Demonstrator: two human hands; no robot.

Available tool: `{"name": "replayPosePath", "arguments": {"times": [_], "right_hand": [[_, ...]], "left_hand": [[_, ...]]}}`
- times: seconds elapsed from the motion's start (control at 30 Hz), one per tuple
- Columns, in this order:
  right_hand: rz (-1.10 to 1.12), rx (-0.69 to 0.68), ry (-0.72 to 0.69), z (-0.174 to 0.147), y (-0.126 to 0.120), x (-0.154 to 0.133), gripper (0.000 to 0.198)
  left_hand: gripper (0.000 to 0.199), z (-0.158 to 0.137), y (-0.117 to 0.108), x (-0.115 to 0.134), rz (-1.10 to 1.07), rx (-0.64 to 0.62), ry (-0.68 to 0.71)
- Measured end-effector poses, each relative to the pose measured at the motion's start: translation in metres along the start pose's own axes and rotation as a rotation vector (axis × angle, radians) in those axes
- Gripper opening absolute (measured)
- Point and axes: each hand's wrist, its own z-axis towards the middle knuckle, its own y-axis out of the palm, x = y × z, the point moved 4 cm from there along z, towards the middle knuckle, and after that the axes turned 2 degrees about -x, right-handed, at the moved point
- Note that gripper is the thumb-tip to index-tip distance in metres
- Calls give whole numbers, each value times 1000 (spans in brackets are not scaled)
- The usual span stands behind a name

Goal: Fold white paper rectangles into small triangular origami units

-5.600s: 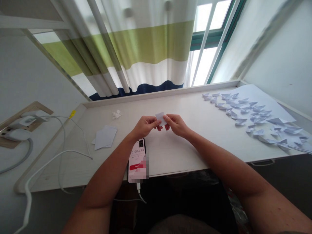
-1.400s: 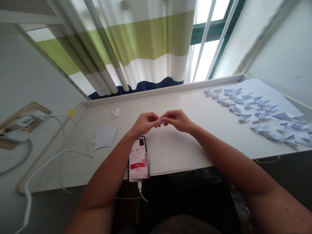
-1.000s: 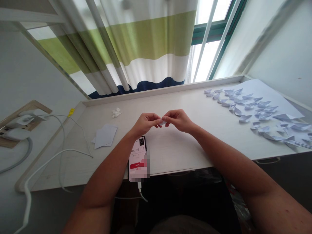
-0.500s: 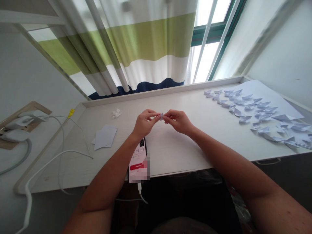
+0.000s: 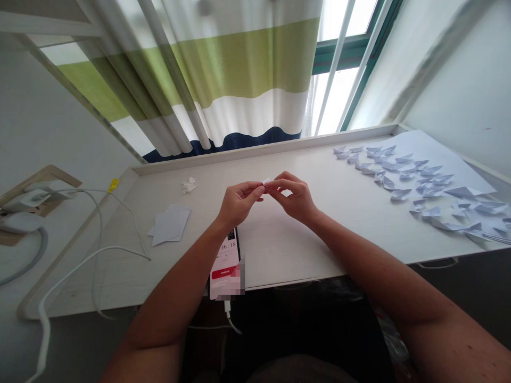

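Above the middle of the white desk (image 5: pixel 279 250), my left hand (image 5: pixel 238 202) pinches a small folded piece of white paper (image 5: pixel 266 181) between thumb and fingers. From the other side my right hand (image 5: pixel 293 196) meets it, thumb and fingertips closed on the same paper. Only a sliver of the paper shows; the fingertips cover the rest, so its shape cannot be made out. Many small folded paper boats (image 5: pixel 400 195) lie spread over the right part of the desk. Left of my hands is a small stack of white paper sheets (image 5: pixel 170 224).
A phone (image 5: pixel 224 266) with a charging cable lies at the desk's front edge, under my left forearm. Crumpled white scraps (image 5: pixel 189 185) sit at the back left. White cables run from a wall socket (image 5: pixel 27 202). A large white sheet (image 5: pixel 435 154) lies at right.
My right hand has shifted its grip and its fingers arch higher. The paper between the fingertips has turned, with a white part now showing above them. My left hand stays nearly in place.
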Motion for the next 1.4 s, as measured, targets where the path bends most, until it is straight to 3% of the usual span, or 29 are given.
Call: {"name": "replayPosePath", "arguments": {"times": [0.2,0.43,0.63,0.83,1.2,1.4], "right_hand": [[-89,31,-81,1,-2,1,16],[244,-21,159,-1,10,7,40],[298,53,252,1,8,13,47],[481,97,370,-1,11,19,54],[484,58,347,-1,12,16,50],[441,16,256,2,9,9,44]], "left_hand": [[45,1,-1,-5,-200,-6,-150],[40,0,0,-1,-82,-14,-94],[41,-2,0,2,39,-51,-33],[41,-2,-1,-1,44,-37,-72],[36,-2,-4,2,210,-111,-115],[38,1,-5,-2,32,-129,-171]]}}
